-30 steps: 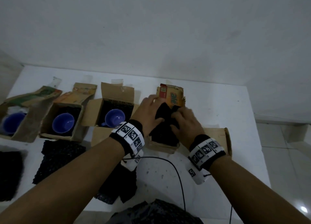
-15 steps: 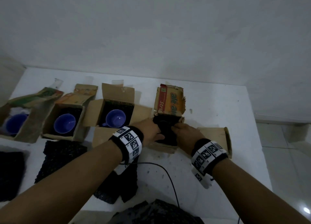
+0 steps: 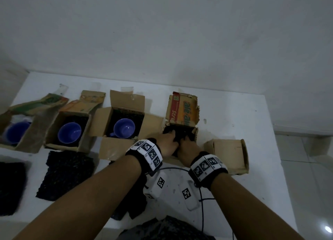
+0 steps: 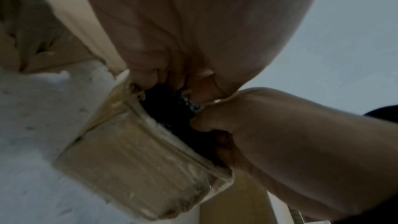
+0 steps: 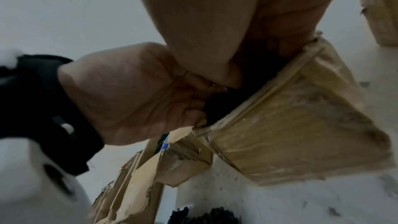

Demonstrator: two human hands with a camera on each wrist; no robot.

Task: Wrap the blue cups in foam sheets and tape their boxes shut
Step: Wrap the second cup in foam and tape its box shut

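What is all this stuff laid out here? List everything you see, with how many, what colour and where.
White table: one, under everything.
Open brown cardboard boxes: four in a row; the rightmost has a printed flap raised.
Blue ceramic cups: three, one in each of the three left boxes, e.g..
Black foam sheets: several; one flat before the second box, one at the left edge.
Black foam bundle: one, in the rightmost box.
Loose cardboard piece: one, brown, right of the hands.
Black cable: one, near edge.
Left hand and right hand: fingers gripping the bundle.
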